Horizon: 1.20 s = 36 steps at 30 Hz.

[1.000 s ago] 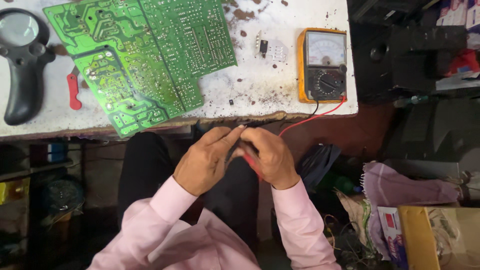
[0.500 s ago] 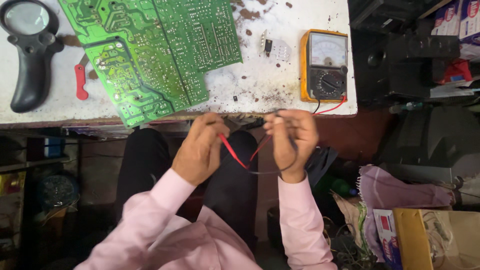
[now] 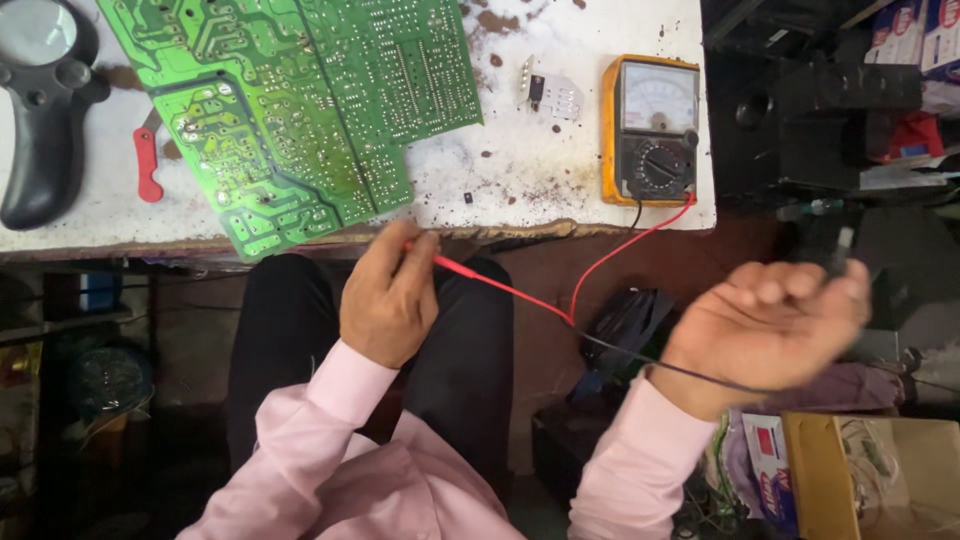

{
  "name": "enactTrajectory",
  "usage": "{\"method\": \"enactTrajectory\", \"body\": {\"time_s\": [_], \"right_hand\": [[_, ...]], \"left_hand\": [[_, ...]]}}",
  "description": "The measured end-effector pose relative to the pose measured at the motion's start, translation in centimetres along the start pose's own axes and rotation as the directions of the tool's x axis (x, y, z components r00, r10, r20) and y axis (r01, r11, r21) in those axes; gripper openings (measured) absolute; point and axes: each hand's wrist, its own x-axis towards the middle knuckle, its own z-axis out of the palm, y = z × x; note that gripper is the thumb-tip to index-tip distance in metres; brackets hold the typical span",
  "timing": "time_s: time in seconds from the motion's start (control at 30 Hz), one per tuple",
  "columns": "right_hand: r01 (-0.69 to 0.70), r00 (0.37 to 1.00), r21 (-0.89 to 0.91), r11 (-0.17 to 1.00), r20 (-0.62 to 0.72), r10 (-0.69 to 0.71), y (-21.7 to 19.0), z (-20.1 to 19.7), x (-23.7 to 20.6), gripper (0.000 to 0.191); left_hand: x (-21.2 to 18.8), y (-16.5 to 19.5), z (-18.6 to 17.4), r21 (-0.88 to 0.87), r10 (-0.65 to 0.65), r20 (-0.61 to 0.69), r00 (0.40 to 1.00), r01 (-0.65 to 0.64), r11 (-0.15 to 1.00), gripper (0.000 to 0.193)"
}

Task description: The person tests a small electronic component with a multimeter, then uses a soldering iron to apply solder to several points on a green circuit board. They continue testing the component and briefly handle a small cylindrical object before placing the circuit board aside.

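Observation:
My left hand (image 3: 388, 298) sits just below the table edge, pinching a thin red test probe (image 3: 480, 282) whose red lead runs up to the yellow analog multimeter (image 3: 652, 130) on the white table (image 3: 520, 170). My right hand (image 3: 770, 325) is swung out to the right, blurred, fingers curled around a black test probe (image 3: 842, 250); its black lead (image 3: 640, 358) trails back across my lap. A large green circuit board (image 3: 300, 100) lies solder side up on the table above my left hand.
A black handheld magnifier (image 3: 40, 110) and a red-handled tool (image 3: 146, 165) lie at the table's left. A small component on a clear packet (image 3: 545, 95) lies beside the meter. Dark equipment stands at the right; a cardboard box (image 3: 870, 480) and bags sit on the floor.
My hands were together under the table edge holding both probes; they have parted. The right hand has swung far right with the black probe, and the left stays with the red one.

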Motion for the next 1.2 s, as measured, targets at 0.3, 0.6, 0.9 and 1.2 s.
{"method": "enactTrajectory", "body": {"time_s": [0.3, 0.6, 0.9, 1.2], "right_hand": [[-0.428, 0.770, -0.209, 0.880, 0.426, 0.475, 3.6, 1.8, -2.1, 0.017], [-0.089, 0.673, -0.703, 0.705, 0.479, 0.563, 10.9, 5.2, -6.1, 0.008], [0.165, 0.708, -0.721, 0.674, 0.562, 0.428, 12.8, 4.9, -5.8, 0.008], [0.212, 0.705, -0.731, 0.648, 0.574, 0.417, 12.7, 5.8, -5.9, 0.008]], "left_hand": [[-0.9, 0.2, 2.2, -0.114, -0.080, -0.161, 0.984, 0.062, 0.992, 0.027], [1.4, 1.3, 2.5, -0.304, -0.251, -0.066, 0.966, 0.220, 0.927, 0.018], [2.7, 1.1, 1.6, -0.352, -0.197, -0.048, 0.979, 0.168, 0.921, 0.013], [3.2, 1.3, 1.4, -0.367, -0.210, 0.000, 0.978, 0.195, 0.909, 0.012]]}}
